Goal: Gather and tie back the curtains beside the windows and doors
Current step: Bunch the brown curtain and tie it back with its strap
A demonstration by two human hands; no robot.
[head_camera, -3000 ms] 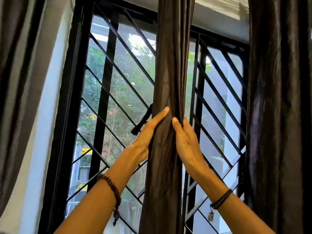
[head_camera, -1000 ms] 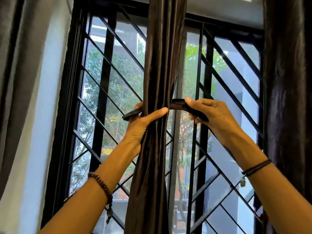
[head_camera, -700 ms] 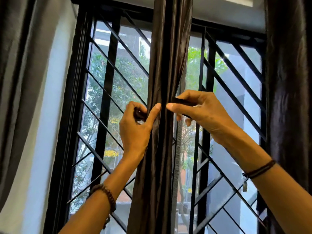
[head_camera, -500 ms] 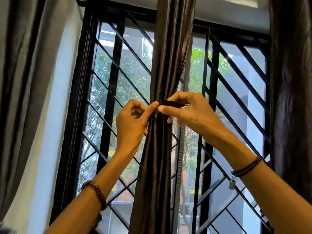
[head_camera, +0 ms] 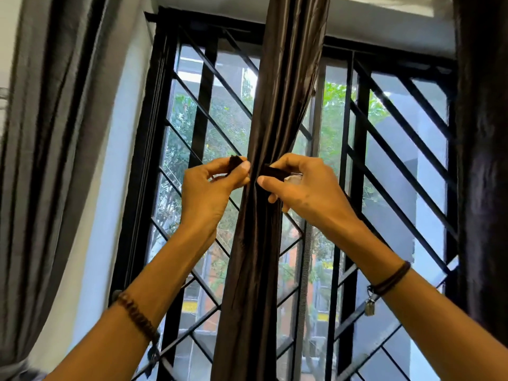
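Note:
A dark brown satin curtain (head_camera: 264,111) hangs gathered into a narrow column in front of the middle of the barred window (head_camera: 384,166). A dark tie-back strap (head_camera: 273,171) runs round behind it at hand height. My left hand (head_camera: 211,188) pinches the strap's left end between thumb and forefinger, just left of the curtain. My right hand (head_camera: 302,185) pinches the strap's right end against the curtain's right side. The two ends sit a short gap apart across the front of the curtain.
A grey curtain (head_camera: 49,149) hangs at the far left beside a white wall strip. Another dark curtain (head_camera: 483,160) hangs along the right edge. Black diagonal window bars (head_camera: 209,116) stand close behind my hands.
Both hands went from holding the gathered curtain to taking the strap ends and drawing them round to the front. In the last half second the ends have come slightly apart.

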